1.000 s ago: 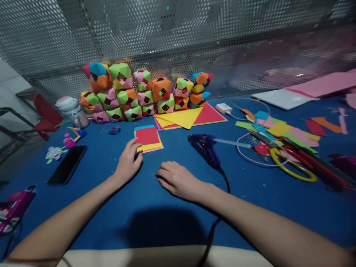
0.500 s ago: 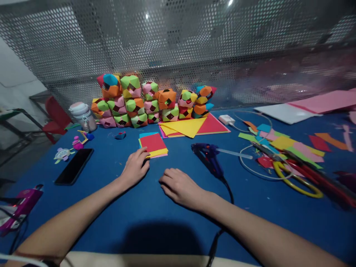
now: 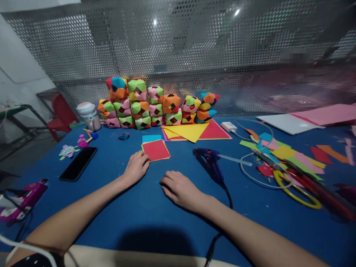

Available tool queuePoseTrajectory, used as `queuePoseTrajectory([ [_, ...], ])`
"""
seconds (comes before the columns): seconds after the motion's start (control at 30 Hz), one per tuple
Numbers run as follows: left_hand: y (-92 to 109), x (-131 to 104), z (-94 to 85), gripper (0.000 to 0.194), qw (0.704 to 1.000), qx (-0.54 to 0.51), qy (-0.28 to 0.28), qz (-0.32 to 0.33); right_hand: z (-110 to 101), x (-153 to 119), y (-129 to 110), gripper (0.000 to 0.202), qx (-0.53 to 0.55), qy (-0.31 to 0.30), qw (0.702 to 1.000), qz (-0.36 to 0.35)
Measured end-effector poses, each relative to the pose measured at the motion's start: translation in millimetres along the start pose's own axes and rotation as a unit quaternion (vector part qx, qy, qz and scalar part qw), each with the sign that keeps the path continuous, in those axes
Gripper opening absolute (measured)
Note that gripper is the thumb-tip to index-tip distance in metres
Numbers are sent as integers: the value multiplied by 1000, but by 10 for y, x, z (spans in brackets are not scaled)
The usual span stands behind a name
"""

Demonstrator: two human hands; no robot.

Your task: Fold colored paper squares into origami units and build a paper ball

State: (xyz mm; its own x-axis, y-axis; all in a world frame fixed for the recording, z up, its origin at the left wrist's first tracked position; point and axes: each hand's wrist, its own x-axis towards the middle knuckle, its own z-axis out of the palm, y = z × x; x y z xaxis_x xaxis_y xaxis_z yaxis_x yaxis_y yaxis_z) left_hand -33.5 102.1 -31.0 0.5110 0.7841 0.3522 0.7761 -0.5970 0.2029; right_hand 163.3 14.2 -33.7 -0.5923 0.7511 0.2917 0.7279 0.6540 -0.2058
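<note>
My left hand (image 3: 136, 166) lies on the blue tabletop with fingers loosely bent, touching the lower left corner of a small stack of square coloured papers (image 3: 156, 150). Red is on top, yellow and green edges peek out below it, and a blue sheet (image 3: 151, 138) sticks out behind. My right hand (image 3: 180, 189) rests palm down nearer to me, fingers relaxed and slightly curled, with nothing visible in it. To its right lies a dark blue glue gun (image 3: 211, 163) with a clear glue stick (image 3: 233, 159) in its back.
Folded paper blocks (image 3: 139, 109) stand piled at the back, behind larger coloured sheets (image 3: 217, 131). Paper strips (image 3: 299, 154), yellow-handled scissors (image 3: 302, 196) and a white cable lie right. A phone (image 3: 78, 164), a jar (image 3: 89, 116) and a purple power strip (image 3: 30, 198) are left.
The small paper stack's front edges, fanned out in yellow and pink before, now lie almost flush under the red sheet. My left fingers have slid off its front edge to the corner. The view tilted slightly.
</note>
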Motion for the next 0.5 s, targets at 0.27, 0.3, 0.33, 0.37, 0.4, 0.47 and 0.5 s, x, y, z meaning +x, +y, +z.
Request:
queuePoseTrajectory([
  [0.27, -3, -53, 6, 25, 1000, 10, 18, 7, -29, 16, 13, 16, 40, -32, 999, 18],
  [0.3, -6, -57, 0, 25, 1000, 8, 19, 4, -56, 18, 3, 16, 46, -42, 998, 22],
  [0.33, -9, -60, -8, 25, 1000, 6, 21, 0, -91, 18, -12, 16, 51, -52, 997, 28],
  [0.37, -11, -64, -18, 24, 1000, 4, 23, -3, -133, 19, -29, 16, 53, -61, 996, 36],
  [0.4, -12, -66, -28, 24, 1000, 2, 24, -5, -181, 19, -46, 16, 52, -70, 995, 45],
  [0.47, -12, -70, -46, 23, 1000, -3, 25, -9, -285, 25, -70, 15, 39, -85, 993, 68],
  [0.5, -12, -71, -53, 22, 1000, -5, 26, -11, -334, 32, -69, 15, 29, -91, 992, 79],
])
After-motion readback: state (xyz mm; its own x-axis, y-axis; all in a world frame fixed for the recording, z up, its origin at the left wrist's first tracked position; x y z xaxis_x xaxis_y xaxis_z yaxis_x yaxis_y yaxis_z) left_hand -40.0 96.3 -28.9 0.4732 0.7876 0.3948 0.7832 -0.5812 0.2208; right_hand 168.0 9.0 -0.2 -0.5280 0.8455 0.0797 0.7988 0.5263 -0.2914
